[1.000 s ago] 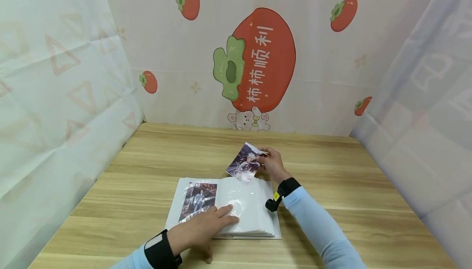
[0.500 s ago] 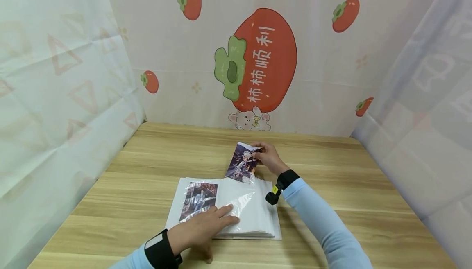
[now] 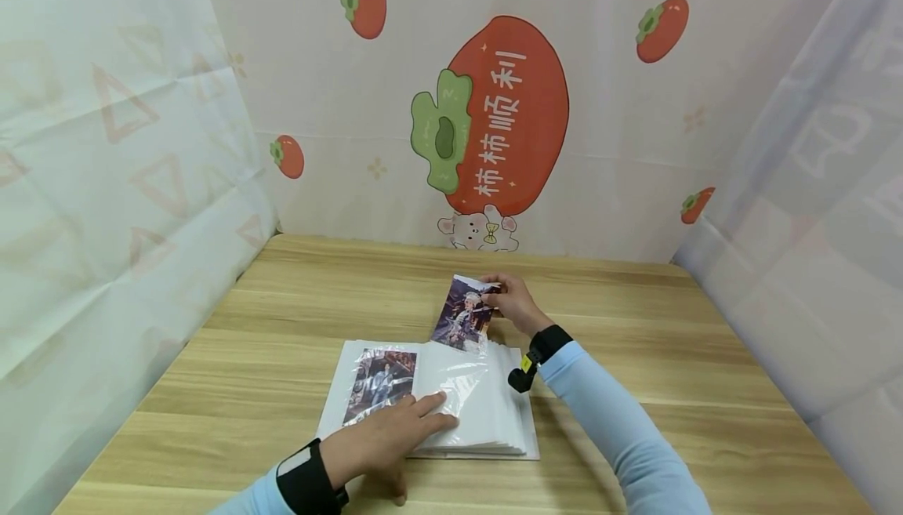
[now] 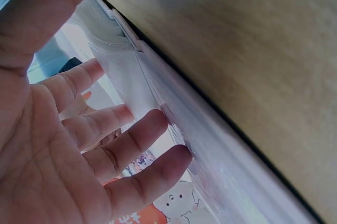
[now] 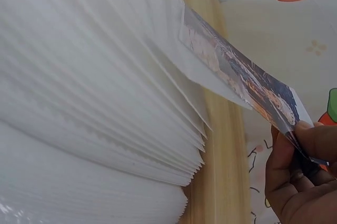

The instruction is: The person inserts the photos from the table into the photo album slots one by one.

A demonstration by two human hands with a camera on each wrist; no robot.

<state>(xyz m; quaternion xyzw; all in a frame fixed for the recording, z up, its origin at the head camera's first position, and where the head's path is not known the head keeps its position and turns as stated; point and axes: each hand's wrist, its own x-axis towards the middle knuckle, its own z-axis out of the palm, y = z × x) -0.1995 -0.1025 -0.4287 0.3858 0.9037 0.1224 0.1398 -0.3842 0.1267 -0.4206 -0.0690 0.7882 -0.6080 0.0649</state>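
Observation:
A white photo album [image 3: 487, 413] lies open on the table, with clear sleeves on its pages. My left hand [image 3: 388, 433] rests on the album, fingers spread and nearly straight, the tips touching the pages near the fold. In the left wrist view the left hand's palm [image 4: 58, 145] faces the camera beside the page edges. My right hand [image 3: 518, 303] pinches a photo [image 3: 463, 315] by its upper right edge. The photo's lower end is in the top of the right page's sleeve, as the right wrist view shows from the side [image 5: 253, 89]. Another photo [image 3: 381, 382] sits in the left page's sleeve.
The wood-grain table [image 3: 635, 389] spreads around the album. A pale cloth backdrop with printed persimmons [image 3: 522, 115] rises behind the table's far edge. White cloth walls [image 3: 127, 186] stand on the left and right sides.
The photo has turned more upright and shifted slightly left, its lower end now at the sleeve's top. My right hand moved a little left with it. My left hand has stayed in place.

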